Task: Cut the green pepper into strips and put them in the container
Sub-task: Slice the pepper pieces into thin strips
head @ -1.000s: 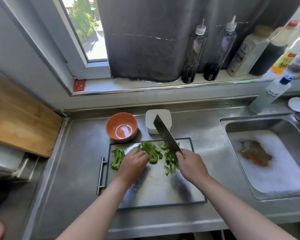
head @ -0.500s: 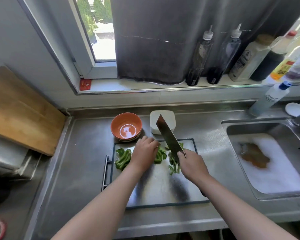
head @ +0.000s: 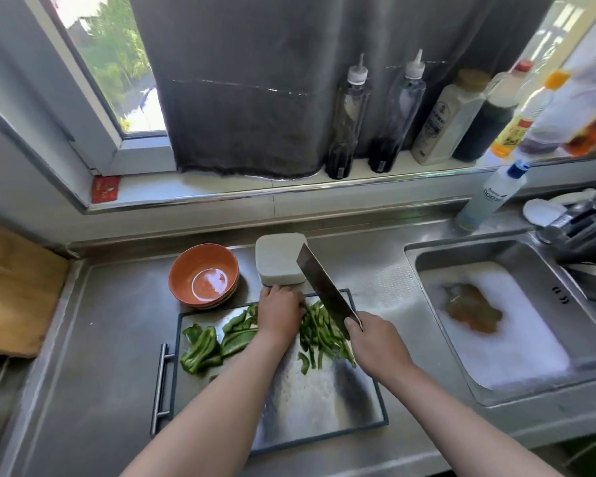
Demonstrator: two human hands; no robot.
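Just one head-mounted wide-angle view, looking forward and down from close above the worktop (head: 93,339). Facing the window (head: 111,63), with sink (head: 565,304) off right and both forearms reaching in from the bottom edge.

A steel counter (head: 93,339) fills the lower frame. On it at centre sit a metal cutting board (head: 324,390), an orange bowl (head: 203,275) and a white container (head: 278,259).
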